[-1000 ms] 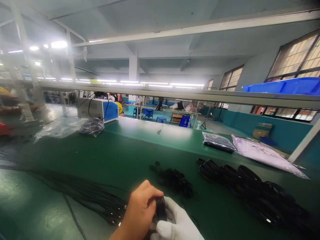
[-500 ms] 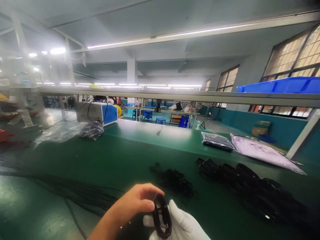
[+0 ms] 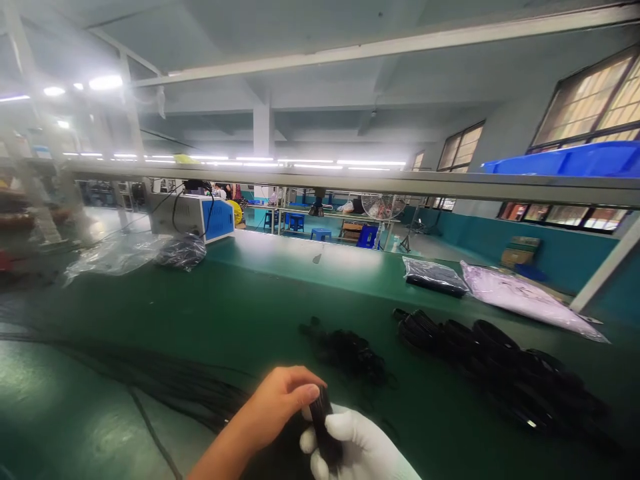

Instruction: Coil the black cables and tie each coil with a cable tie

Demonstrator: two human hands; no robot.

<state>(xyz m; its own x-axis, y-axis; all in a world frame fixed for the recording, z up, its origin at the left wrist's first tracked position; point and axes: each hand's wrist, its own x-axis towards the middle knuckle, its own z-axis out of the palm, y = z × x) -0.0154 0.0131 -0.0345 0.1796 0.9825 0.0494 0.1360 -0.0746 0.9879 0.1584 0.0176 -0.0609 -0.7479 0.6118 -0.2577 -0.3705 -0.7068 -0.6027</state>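
A black cable coil (image 3: pixel 326 427), wound into a tight loop, is between my two hands at the bottom centre, turned edge-on. My bare left hand (image 3: pixel 280 403) pinches its upper end between thumb and fingers. Wrapped round its lower part is my right hand (image 3: pixel 363 440) in a white glove, thumb across the front. Just beyond my hands lies a heap of small dark pieces (image 3: pixel 353 353), too dark to make out. More finished-looking black coils (image 3: pixel 500 360) are piled to the right. Long loose black cables (image 3: pixel 150 377) stretch across the bench on the left.
The green bench (image 3: pixel 235 307) runs under a metal rail (image 3: pixel 350 179). A blue-and-grey machine (image 3: pixel 200 217) and clear plastic bags (image 3: pixel 120 253) stand at the back left. A bagged black item (image 3: pixel 435 277) and a pink package (image 3: pixel 525 297) lie at the back right. A blue bin (image 3: pixel 565 159) rests above.
The coil has turned from showing its open loop to edge-on. My right thumb has closed over its front. The view has tilted slightly downward.
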